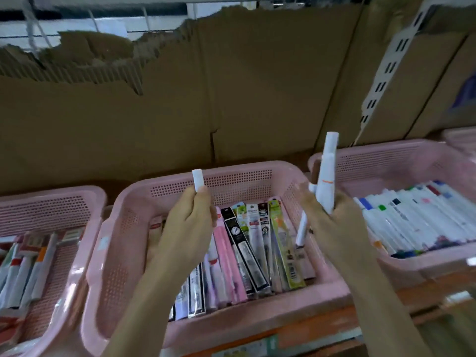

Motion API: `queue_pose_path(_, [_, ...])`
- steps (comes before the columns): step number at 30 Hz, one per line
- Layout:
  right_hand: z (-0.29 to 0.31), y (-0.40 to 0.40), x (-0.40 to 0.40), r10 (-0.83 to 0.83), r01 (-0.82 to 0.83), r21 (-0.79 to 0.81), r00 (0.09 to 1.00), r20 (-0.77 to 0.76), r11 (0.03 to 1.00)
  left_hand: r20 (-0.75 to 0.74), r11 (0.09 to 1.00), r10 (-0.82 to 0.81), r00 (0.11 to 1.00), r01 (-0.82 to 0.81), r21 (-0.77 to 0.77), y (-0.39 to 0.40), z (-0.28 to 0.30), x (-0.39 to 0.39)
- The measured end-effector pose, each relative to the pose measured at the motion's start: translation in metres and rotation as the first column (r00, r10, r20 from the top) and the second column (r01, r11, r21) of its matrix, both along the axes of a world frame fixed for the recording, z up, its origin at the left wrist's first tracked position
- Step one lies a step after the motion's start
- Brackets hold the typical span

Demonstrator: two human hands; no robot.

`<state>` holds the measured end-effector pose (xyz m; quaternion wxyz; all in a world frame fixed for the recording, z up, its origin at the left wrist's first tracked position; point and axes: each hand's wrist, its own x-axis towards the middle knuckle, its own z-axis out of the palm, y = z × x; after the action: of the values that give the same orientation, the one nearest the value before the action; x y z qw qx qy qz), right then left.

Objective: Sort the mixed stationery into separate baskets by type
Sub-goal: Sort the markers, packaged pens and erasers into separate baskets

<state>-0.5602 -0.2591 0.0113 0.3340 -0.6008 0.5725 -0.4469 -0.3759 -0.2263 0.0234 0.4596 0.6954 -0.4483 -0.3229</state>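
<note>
Gripping a short white stick-shaped item [197, 181] upright, the left hand [189, 222] is closed around its lower end above the middle pink basket [206, 184]; the item's top pokes out past the fingers. Right hand [332, 222] closed around a taller white tube-like marker [326, 173] with a thin orange band, held upright, with at least one more white pen [302, 231] slanting down out of the same fist; exact count in that grip cannot be told. Middle basket holds flat packaged pens [247, 248] standing in a row, labels in black, pink, green and yellow. Right pink basket [386, 155], just beside it, is filled with white markers [422, 217] with coloured caps, lying side by side. Left pink basket [46, 202] holds packaged items [28, 264] with red and orange markings. Torn brown cardboard [206, 86] stands behind all three.
</note>
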Motion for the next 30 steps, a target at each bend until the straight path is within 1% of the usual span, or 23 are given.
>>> queue_pose_path(1, [0.005, -0.007, -0.017, -0.054, 0.055, -0.016, 0.997, 0.047, 0.998, -0.018, 0.999, -0.008, 1.0, 0.008, -0.031, -0.005, 0.001, -0.013])
queue_pose_path(2, [0.009, -0.014, -0.036, -0.101, 0.102, -0.026, 0.993, 0.061, 0.994, -0.032, 0.998, -0.015, 0.999, 0.014, -0.054, -0.011, 0.002, -0.028])
queue_pose_path(4, [0.012, -0.029, -0.076, -0.154, 0.155, -0.031, 0.988, 0.032, 0.987, -0.07, 0.995, -0.05, 0.996, 0.043, -0.094, -0.022, 0.001, -0.063])
queue_pose_path(6, [0.013, -0.043, -0.116, -0.138, 0.137, -0.01, 0.99, -0.033, 0.99, -0.092, 0.99, -0.074, 0.993, 0.063, -0.126, -0.035, -0.002, -0.101])
queue_pose_path(8, [0.014, -0.055, -0.156, -0.077, 0.081, 0.039, 0.992, -0.099, 0.996, -0.134, 0.99, -0.072, 0.988, 0.055, -0.127, -0.049, -0.004, -0.141])
queue_pose_path(10, [0.014, -0.068, -0.194, -0.025, 0.038, 0.082, 0.987, -0.159, 0.996, -0.141, 0.99, -0.083, 0.986, 0.065, -0.127, -0.064, -0.005, -0.18])
queue_pose_path(11, [0.013, -0.074, -0.212, -0.021, 0.04, 0.103, 0.984, -0.179, 0.994, -0.12, 0.987, -0.095, 0.988, 0.078, -0.138, -0.07, -0.005, -0.198])
queue_pose_path(12, [0.012, -0.081, -0.228, -0.022, 0.047, 0.126, 0.981, -0.191, 0.991, -0.076, 0.985, -0.102, 0.992, 0.09, -0.145, -0.076, -0.006, -0.215])
queue_pose_path(15, [0.005, -0.1, -0.268, 0.003, 0.034, 0.198, 0.983, -0.183, 0.98, 0.188, 0.983, -0.131, 0.973, 0.153, -0.104, -0.093, -0.009, -0.25])
queue_pose_path(17, [-0.002, -0.109, -0.285, 0.04, -0.001, 0.225, 0.985, -0.169, 0.974, 0.393, 0.982, -0.179, 0.902, 0.187, 0.018, -0.112, -0.017, -0.262])
queue_pose_path(19, [-0.008, -0.115, -0.296, 0.087, -0.044, 0.25, 0.983, -0.164, 0.967, 0.544, 0.962, -0.265, 0.796, 0.18, 0.206, -0.133, -0.029, -0.264])
queue_pose_path(21, [-0.013, -0.119, -0.298, 0.139, -0.088, 0.278, 0.976, -0.169, 0.957, 0.601, 0.93, -0.333, 0.727, 0.148, 0.336, -0.149, -0.038, -0.261])
queue_pose_path(25, [-0.019, -0.126, -0.29, 0.247, -0.173, 0.346, 0.951, -0.184, 0.922, 0.642, 0.836, -0.469, 0.607, 0.071, 0.544, -0.156, -0.047, -0.256])
queue_pose_path(26, [-0.019, -0.127, -0.287, 0.266, -0.186, 0.362, 0.946, -0.186, 0.914, 0.662, 0.828, -0.484, 0.572, 0.057, 0.557, -0.156, -0.048, -0.257])
queue_pose_path(28, [-0.017, -0.129, -0.28, 0.307, -0.214, 0.384, 0.931, -0.198, 0.898, 0.733, 0.852, -0.468, 0.493, 0.032, 0.522, -0.158, -0.049, -0.258])
queue_pose_path(29, [-0.016, -0.13, -0.277, 0.325, -0.228, 0.39, 0.923, -0.205, 0.892, 0.749, 0.856, -0.465, 0.472, 0.027, 0.516, -0.159, -0.049, -0.259])
queue_pose_path(30, [-0.016, -0.131, -0.273, 0.341, -0.24, 0.396, 0.917, -0.209, 0.887, 0.733, 0.849, -0.471, 0.491, 0.027, 0.527, -0.159, -0.05, -0.258])
